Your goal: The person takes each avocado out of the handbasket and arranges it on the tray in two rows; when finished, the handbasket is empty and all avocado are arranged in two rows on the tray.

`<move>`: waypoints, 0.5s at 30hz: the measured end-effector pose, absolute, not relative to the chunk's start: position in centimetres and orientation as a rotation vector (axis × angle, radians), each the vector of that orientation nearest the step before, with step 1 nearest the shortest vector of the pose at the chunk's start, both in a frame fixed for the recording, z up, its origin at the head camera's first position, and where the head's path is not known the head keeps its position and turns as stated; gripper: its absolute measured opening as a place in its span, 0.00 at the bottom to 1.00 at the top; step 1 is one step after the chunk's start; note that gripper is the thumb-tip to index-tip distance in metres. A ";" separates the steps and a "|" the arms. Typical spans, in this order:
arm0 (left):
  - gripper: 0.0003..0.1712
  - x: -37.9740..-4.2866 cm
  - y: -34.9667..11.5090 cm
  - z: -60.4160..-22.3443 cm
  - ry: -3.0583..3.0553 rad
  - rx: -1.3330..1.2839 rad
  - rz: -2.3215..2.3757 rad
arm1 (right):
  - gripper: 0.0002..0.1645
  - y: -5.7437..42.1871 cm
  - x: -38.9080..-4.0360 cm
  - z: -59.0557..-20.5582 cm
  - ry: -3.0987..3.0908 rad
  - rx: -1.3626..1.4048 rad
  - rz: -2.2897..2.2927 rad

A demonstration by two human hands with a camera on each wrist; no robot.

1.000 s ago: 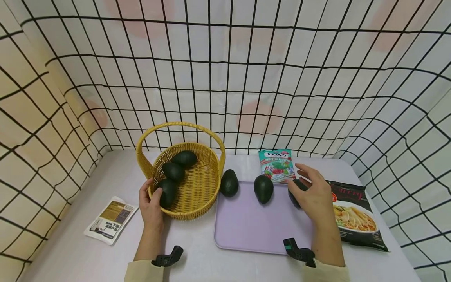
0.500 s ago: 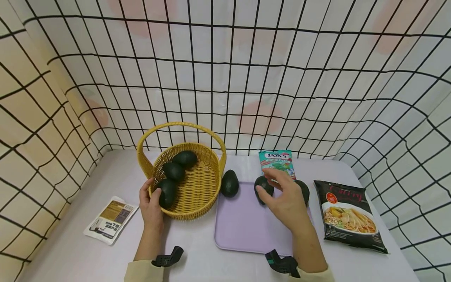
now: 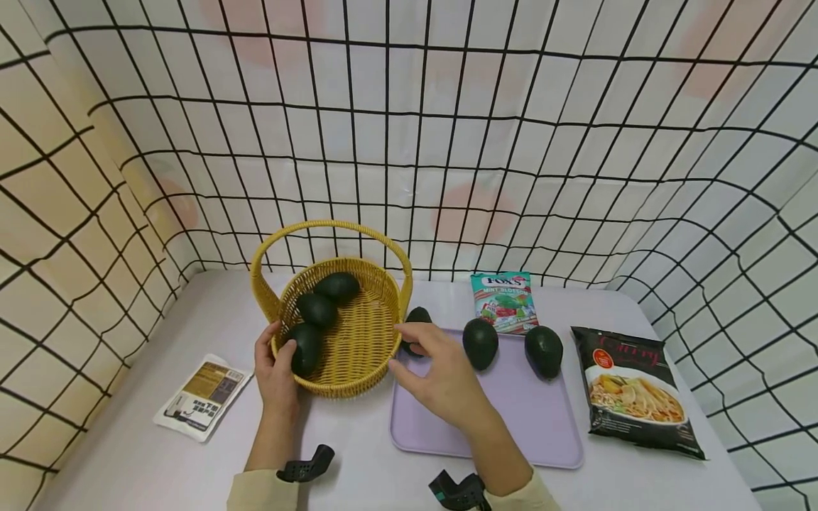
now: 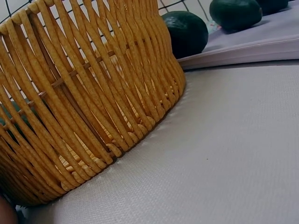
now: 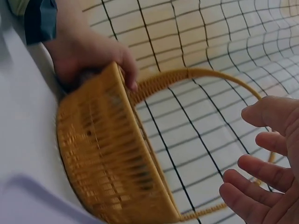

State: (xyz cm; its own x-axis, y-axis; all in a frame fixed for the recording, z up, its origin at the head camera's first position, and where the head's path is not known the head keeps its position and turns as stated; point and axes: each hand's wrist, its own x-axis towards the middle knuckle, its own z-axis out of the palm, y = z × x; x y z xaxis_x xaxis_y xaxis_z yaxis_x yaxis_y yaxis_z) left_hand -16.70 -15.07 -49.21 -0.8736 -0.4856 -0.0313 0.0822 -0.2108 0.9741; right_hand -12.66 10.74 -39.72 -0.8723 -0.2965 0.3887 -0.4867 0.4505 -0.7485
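My left hand (image 3: 276, 369) grips the left rim of a yellow wicker basket (image 3: 361, 348), its thumb over the edge. Inside lie three dark green avocados (image 3: 307, 349), bunched at the left. My right hand (image 3: 444, 376) hovers by the basket's right rim, partly covering another avocado (image 3: 418, 314) at the tray's back-left corner. Its fingers are spread and hold nothing, as the right wrist view shows. Two more avocados (image 3: 480, 344) sit along the back of a lilac tray (image 3: 530, 433). In the left wrist view the basket wall (image 4: 84, 93) hides most of the scene.
Behind the tray lies a teal Fox's candy bag (image 3: 505, 301). A black noodle packet (image 3: 639, 394) is right of the tray, and a white-and-brown pouch (image 3: 203, 397) left of the basket. Black grid netting (image 3: 415, 156) encloses the back and sides.
My right hand has moved left from the rightmost avocado, across the tray, to the basket's right side. That avocado now stands uncovered. The left hand and basket have stayed in place.
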 end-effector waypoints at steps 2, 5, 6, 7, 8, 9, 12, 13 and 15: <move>0.26 -16.7 -15.1 -49.3 -1.683 0.468 -2.140 | 0.31 9.6 -12.8 -39.8 -2.535 0.689 1.410; 0.26 -16.7 -15.1 -49.3 -1.681 0.467 -2.139 | 0.31 7.9 -13.1 -39.8 -2.604 0.685 1.442; 0.26 -16.7 -15.1 -49.3 -1.680 0.467 -2.139 | 0.31 7.3 -13.4 -39.8 -2.623 0.686 1.448; 0.26 -16.7 -15.1 -49.3 -1.679 0.465 -2.139 | 0.31 6.8 -13.6 -39.8 -2.640 0.692 1.450; 0.26 -16.7 -15.1 -49.3 -1.685 0.466 -2.137 | 0.30 6.3 -13.9 -39.8 -2.654 0.697 1.471; 0.27 -16.7 -15.1 -49.3 -1.689 0.464 -2.136 | 0.30 5.7 -14.2 -39.8 -2.667 0.701 1.480; 0.27 -16.8 -15.2 -49.3 -1.701 0.457 -2.131 | 0.29 4.2 -15.3 -40.2 -2.695 0.710 1.497; 0.27 -16.7 -15.2 -49.2 -1.705 0.457 -2.131 | 0.29 3.7 -15.7 -40.4 -2.707 0.711 1.500; 0.27 -16.7 -15.2 -49.2 -1.710 0.459 -2.130 | 0.29 2.8 -16.3 -40.8 -2.736 0.709 1.501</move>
State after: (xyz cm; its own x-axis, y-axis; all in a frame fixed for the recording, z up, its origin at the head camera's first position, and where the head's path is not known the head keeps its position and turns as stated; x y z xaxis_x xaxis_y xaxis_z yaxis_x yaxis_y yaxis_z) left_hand -16.68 -15.16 -49.23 -0.8786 -0.4770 -0.0222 0.0813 -0.1953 0.9774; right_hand -16.35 2.76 -40.77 -0.9002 -0.4058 0.1578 -0.3512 0.4625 -0.8141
